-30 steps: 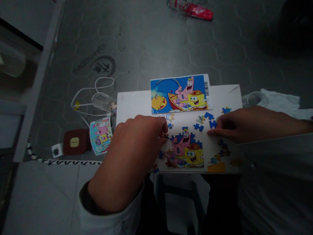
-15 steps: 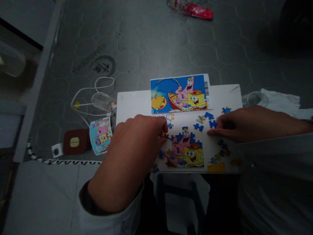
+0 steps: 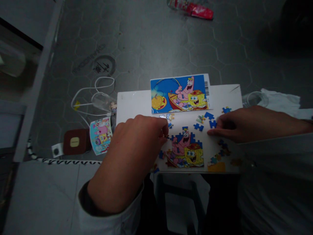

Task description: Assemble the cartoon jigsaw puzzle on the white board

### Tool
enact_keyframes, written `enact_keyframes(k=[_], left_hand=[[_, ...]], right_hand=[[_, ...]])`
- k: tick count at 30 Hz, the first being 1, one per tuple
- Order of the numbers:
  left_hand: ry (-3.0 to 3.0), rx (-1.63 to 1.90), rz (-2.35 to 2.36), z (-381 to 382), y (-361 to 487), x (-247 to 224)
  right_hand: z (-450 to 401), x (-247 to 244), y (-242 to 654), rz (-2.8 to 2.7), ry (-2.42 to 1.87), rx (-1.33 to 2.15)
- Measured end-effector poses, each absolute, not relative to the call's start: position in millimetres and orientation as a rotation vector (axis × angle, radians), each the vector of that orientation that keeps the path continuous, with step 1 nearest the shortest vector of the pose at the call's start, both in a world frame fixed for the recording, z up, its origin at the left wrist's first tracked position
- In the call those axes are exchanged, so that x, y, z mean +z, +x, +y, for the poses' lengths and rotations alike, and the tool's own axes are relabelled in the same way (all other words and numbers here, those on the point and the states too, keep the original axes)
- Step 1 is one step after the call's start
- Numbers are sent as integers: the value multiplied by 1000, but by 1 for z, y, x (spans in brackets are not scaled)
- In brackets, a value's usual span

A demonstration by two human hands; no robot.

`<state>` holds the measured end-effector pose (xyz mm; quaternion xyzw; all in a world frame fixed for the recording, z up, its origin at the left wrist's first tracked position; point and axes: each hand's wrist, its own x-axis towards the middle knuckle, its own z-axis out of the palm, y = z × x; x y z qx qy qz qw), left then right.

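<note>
My left hand (image 3: 146,133) is closed in a pinch on a small dark puzzle piece (image 3: 166,136), at the left edge of a partly joined jigsaw puzzle (image 3: 188,150). The joined part shows a pink starfish and a yellow sponge figure. To the right, my right hand (image 3: 234,124) rests on the white board with a gap between thumb and curled fingers. A loose blue puzzle piece (image 3: 212,124) lies right by its fingertips. More blue pieces (image 3: 198,127) are scattered between the hands. My left hand partly hides pieces beneath it.
The picture card (image 3: 179,94) lies at the board's far edge. Loose pieces (image 3: 223,148) and a yellow piece (image 3: 216,167) lie at the right. Beside the board are a brown box (image 3: 76,142), a white cable (image 3: 84,87), a clear cup (image 3: 255,99) and white tissue (image 3: 281,99).
My left fingertips have shifted very slightly with the small piece at the puzzle's left edge. My right hand stays in place.
</note>
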<state>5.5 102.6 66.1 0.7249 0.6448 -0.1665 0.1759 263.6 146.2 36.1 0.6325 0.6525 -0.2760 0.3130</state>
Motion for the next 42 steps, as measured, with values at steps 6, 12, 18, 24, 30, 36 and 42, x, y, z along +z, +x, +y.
enact_keyframes(k=[6, 12, 18, 24, 30, 36, 42], left_hand=[[2037, -487, 1837, 102, 6, 67], [1998, -546, 1820, 105, 8, 67], [2021, -523, 1833, 105, 8, 68], [2091, -519, 1771, 102, 7, 70], [2114, -475, 1804, 101, 7, 69], [2145, -453, 1787, 101, 7, 69], [2188, -416, 1736, 100, 6, 66]], right_hand=[[146, 38, 260, 1711, 1672, -737], [146, 31, 269, 1767, 1660, -775], [145, 31, 271, 1778, 1677, -790], [144, 41, 260, 1754, 1668, -751], [145, 35, 266, 1762, 1648, -744], [145, 36, 264, 1744, 1663, -759], [146, 43, 257, 1712, 1669, -731]])
